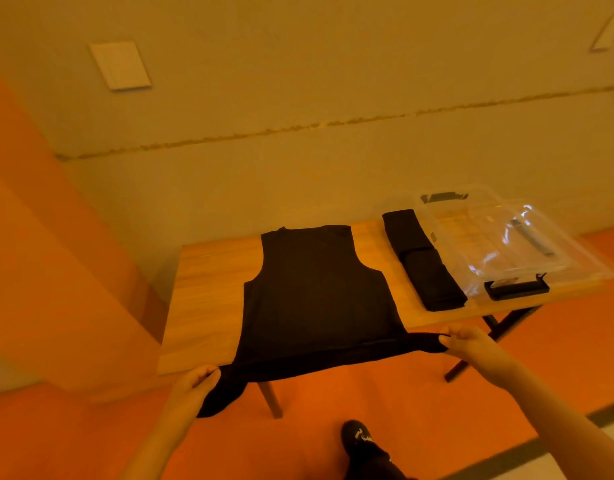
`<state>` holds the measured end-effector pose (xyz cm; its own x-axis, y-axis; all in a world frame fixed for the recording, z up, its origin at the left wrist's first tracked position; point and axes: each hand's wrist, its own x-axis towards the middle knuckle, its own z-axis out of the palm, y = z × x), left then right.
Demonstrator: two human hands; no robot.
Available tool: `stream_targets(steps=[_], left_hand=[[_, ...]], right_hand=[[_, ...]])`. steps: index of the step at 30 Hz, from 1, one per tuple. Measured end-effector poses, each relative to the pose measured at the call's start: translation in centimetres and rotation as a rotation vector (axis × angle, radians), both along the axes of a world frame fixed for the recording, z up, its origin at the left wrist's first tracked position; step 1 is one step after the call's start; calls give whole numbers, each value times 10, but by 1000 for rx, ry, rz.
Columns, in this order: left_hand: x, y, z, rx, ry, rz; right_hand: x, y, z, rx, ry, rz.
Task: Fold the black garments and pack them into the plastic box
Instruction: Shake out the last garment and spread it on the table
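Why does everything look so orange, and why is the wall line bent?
In the head view, warm dim light tints the table orange and hides creases in the black vest; the wide lens bends the wall line; the plastic box shows glare.

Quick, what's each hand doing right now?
Left hand: gripping the black vest's hem corner.
Right hand: pinching the opposite hem corner.

— Left hand [198, 377]?
— Fingers curled, pinching cloth just off the near left corner of the table, forearm stretched forward

— Right hand [466, 341]?
— Pinching too, thumb over fingers, beyond the near right corner, arm reaching in from the lower right
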<state>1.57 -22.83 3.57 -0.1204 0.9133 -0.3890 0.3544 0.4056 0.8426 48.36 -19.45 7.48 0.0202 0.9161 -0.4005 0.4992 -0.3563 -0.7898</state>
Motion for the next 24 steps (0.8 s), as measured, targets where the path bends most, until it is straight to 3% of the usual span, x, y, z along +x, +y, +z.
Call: stream_targets(steps=[6, 12, 24], left_hand=[[5, -9, -5, -15, -92, 42], [3, 1, -5, -10, -45, -2], [6, 139, 36, 112, -9, -2]], right_hand=[[1, -9, -10, -13, 55, -3], [5, -4, -18, -29, 141, -34], [-14, 125, 13, 105, 206, -144]])
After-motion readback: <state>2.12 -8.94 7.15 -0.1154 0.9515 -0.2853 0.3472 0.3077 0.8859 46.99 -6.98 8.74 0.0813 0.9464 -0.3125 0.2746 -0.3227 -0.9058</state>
